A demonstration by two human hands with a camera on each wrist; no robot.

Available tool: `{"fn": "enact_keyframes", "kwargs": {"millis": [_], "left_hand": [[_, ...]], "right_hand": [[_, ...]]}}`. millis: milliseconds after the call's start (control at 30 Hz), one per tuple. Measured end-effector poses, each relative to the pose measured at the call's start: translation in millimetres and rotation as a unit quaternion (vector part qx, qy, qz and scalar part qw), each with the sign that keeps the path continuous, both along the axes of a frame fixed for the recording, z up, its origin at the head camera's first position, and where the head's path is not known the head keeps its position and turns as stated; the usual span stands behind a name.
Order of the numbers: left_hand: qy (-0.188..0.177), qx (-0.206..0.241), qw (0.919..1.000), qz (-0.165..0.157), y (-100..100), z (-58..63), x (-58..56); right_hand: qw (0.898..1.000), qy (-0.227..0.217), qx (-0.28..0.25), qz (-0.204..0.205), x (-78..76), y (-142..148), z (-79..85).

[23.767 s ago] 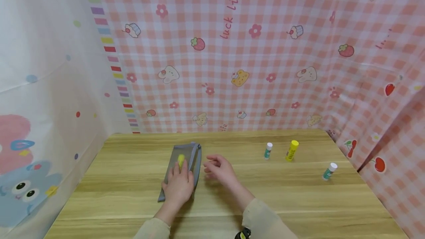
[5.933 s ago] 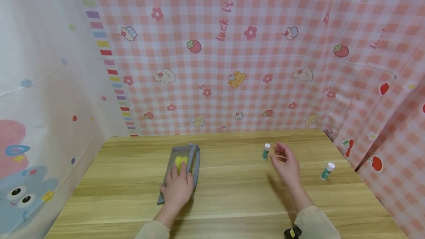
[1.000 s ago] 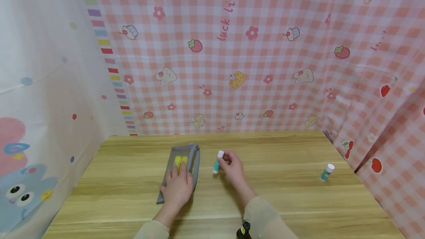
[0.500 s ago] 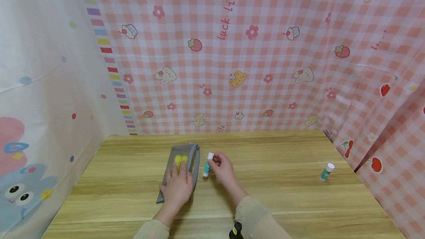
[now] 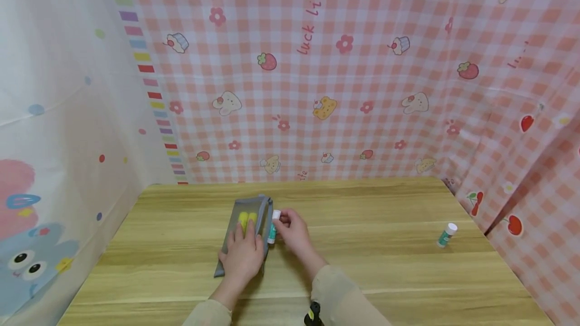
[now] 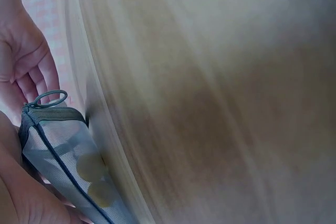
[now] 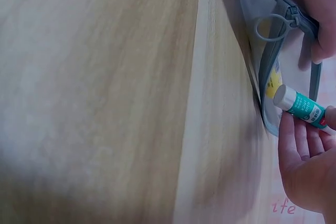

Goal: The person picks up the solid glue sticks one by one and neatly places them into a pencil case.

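Note:
A grey mesh zip pouch (image 5: 229, 250) lies on the table, its zipped side facing right and gaping. Two yellow sticks (image 5: 243, 219) show through the mesh. My left hand (image 5: 242, 260) rests on the pouch's upper face, fingers spread and mostly straight, the thumb near the mouth's edge. Between thumb and fingers, my right hand (image 5: 294, 230) pinches a glue stick (image 7: 304, 108) with a teal label and white cap. In the right wrist view the glue stick's white end overlaps the pouch mouth, just below the zip pull (image 7: 273, 28).
Another white-capped, teal-labelled glue stick (image 5: 447, 235) stands at the right of the wooden table (image 5: 371, 275). A pink checked cloth (image 5: 290, 89) hangs along the table's far edge, and a white printed cloth (image 5: 68, 89) hangs on the left.
The right hand has brought the glue stick leftward to the pouch's mouth. Earlier, the second yellow stick went from the table into the pouch. The left hand stays on the pouch.

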State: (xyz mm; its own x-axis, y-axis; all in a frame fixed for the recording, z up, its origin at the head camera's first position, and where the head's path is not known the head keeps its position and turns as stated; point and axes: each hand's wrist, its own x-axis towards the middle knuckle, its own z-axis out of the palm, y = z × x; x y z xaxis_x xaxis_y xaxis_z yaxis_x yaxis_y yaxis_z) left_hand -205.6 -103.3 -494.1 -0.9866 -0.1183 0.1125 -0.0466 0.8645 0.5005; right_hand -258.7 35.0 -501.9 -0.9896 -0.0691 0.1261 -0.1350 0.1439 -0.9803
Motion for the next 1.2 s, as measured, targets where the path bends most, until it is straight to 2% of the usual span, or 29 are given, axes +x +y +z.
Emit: {"fn": "enact_keyframes", "kwargs": {"millis": [233,400,800,1033,1200], "left_hand": [[-0.005,0.005,1.0,0.001,-1,0.9,-0.4],[-0.008,0.006,1.0,0.002,-1,0.8,-0.7],[-0.007,0.0,1.0,0.0,0,2.0,0.3],[-0.007,0.003,1.0,0.001,-1,2.1,0.3],[-0.008,0.001,1.0,0.002,-1,1.1,-0.2]], "right_hand": [[0.999,-0.036,0.027,-0.007,-4.1,-8,1.4],[0.998,-0.044,0.05,-0.017,-5.2,-13,3.9],[0.99,-0.078,0.113,-0.02,-12.1,-19,4.2],[0.985,-0.112,0.13,-0.017,-13.4,-21,7.3],[0.982,-0.115,0.147,-0.018,-12.7,-22,8.8]]}}
